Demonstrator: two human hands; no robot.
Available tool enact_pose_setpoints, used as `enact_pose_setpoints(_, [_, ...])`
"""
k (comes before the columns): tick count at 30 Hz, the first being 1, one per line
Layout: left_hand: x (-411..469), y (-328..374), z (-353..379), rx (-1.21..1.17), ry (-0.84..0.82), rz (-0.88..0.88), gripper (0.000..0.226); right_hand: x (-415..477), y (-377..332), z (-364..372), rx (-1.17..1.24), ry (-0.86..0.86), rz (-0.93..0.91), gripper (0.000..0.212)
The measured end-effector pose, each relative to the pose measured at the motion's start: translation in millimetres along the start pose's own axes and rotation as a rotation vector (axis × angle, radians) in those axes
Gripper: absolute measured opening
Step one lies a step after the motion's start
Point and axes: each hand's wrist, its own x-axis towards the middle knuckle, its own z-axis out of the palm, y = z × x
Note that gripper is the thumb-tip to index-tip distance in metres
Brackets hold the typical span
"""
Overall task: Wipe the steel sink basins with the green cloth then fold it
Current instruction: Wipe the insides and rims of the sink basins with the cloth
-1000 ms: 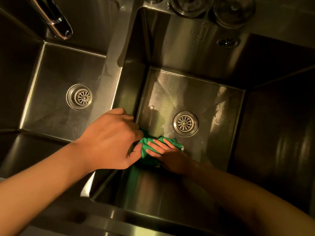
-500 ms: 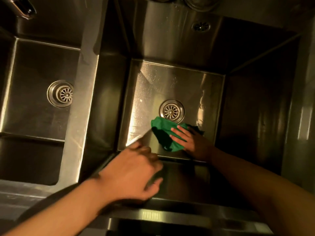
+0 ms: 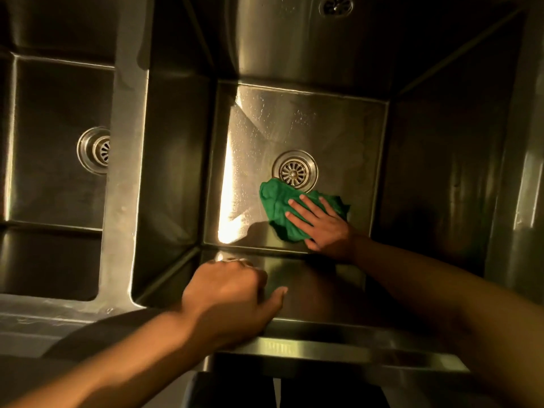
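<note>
Green cloth (image 3: 279, 207) — bunched on the right basin (image 3: 294, 122) floor, touching the drain strainer (image 3: 295, 171); right hand (image 3: 326, 231) presses it, fingers straight. Left hand (image 3: 226, 295) — fingers curled, empty, at near rim.

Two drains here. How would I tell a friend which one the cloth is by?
Start at the right basin, lit by a bright streak. Its floor holds a round drain; unlike the left basin's drain, the green cloth touches its near rim.

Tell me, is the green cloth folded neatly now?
Not folded: the green cloth lies bunched in uneven wrinkles against the drain, under the straight fingers of the right hand.
</note>
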Motion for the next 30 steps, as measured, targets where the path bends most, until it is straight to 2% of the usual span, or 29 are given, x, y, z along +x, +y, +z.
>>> enact_pose_setpoints(3, [-2,4,6,0.011,0.013,-0.066,0.082,17,-12,-4,0.049,0.056,-0.117,0.089])
enact_pose_setpoints(8, [2,0,7,0.004,0.026,-0.101,0.073,63,-45,-17,0.136,0.074,-0.286,0.081])
enact_pose_setpoints(11, [2,1,5,0.017,0.043,-0.115,0.071,78,-56,-10,0.122,0.112,-0.314,0.082])
enact_pose_setpoints(14, [2,3,5,0.000,0.059,-0.135,0.072,69,-45,-7,0.159,0.140,-0.321,0.072])
enact_pose_setpoints(17, [2,3,5,-0.004,0.055,-0.126,0.073,39,-17,-6,0.118,0.069,-0.241,0.078])
enact_pose_setpoints(20, [3,3,6,-0.025,0.062,-0.118,0.071,-3,18,11,0.073,0.068,-0.093,0.082])
enact_pose_setpoints(24, [2,4,4,-0.049,0.075,-0.117,0.076,-33,50,23,0.050,0.153,0.096,0.070])
enact_pose_setpoints(27, [2,4,3,-0.050,0.071,-0.121,0.075,-30,49,26,0.065,0.149,0.176,0.076])
enact_pose_setpoints(30, [1,3,3,-0.033,0.063,-0.113,0.067,-22,26,31,0.173,0.194,0.422,0.080])
